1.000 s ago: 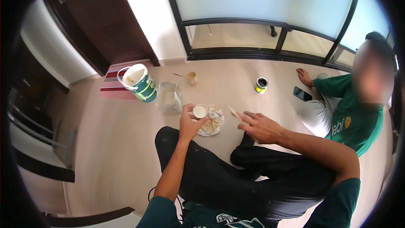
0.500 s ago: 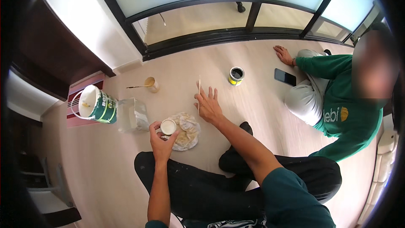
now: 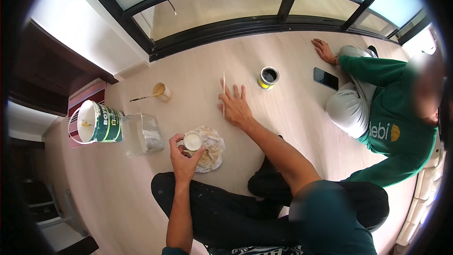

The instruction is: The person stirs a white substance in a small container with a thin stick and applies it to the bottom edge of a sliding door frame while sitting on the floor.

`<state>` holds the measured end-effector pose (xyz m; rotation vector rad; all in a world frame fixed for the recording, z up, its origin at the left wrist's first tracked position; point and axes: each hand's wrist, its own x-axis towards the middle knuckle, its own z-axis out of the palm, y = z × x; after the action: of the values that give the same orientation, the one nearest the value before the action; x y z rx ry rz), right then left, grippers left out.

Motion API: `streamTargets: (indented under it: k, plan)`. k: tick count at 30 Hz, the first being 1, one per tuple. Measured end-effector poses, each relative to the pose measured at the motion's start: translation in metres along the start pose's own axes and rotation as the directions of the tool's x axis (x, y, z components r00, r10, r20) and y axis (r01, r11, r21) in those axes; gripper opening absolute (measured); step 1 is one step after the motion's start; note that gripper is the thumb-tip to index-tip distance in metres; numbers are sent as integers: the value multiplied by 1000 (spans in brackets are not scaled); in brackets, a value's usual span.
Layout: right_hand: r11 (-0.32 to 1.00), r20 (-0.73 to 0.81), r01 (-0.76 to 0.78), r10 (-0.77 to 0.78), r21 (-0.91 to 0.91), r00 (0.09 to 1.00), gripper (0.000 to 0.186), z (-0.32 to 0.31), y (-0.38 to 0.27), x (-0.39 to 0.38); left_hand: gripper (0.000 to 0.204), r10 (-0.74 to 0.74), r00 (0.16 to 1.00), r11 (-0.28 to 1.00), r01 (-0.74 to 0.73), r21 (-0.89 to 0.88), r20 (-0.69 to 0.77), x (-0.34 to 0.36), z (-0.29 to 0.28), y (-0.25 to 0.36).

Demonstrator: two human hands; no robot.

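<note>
My left hand (image 3: 185,158) is closed round a small white cup (image 3: 193,141) with a pale content inside, held just above a crumpled, stained white cloth (image 3: 211,148) on the floor. Stretched out farther ahead is my right hand (image 3: 235,107), its fingers spread while a thin, pale stick (image 3: 224,79) stays gripped at the thumb side. What the stick's lower end looks like is too small to tell. A paint can (image 3: 269,76) with dark content and a yellow label stands beyond the right hand, apart from it.
To the left are a stained cup (image 3: 162,92) with a brush (image 3: 144,97) in it, a clear plastic container (image 3: 142,134) and a tipped-looking green-and-white bucket (image 3: 107,122). A co-worker in a green sweatshirt (image 3: 383,92) sits at the right by a phone (image 3: 325,78). A black-framed glass partition (image 3: 217,33) runs behind.
The view has shifted a little. My left hand stays closed on the cup, slightly nearer the cloth's middle. My right hand keeps the stick in much the same pose.
</note>
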<state>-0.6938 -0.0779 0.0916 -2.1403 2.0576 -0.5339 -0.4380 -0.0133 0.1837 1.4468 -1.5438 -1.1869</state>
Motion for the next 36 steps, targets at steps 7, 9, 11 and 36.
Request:
streamTargets:
  k: [7, 9, 11, 36]
  plan:
    - [994, 148, 101, -104, 28, 983, 29, -43, -7, -28, 75, 20, 1000, 1000, -20, -11, -19, 1, -4, 3]
    - [957, 198, 289, -285, 7, 938, 28, -79, -5, -34, 72, 33, 998, 999, -34, -28, -44, -1, -5, -1]
    - [872, 265, 488, -464, -29, 845, 28, -122, 2, -42, 71, 58, 996, 998, -58, -1, -70, 0, -4, 1]
    - [542, 341, 839, -800, 55, 494, 35, -237, -24, -136, 74, 201, 976, 979, -198, 46, -80, -40, -32, -8]
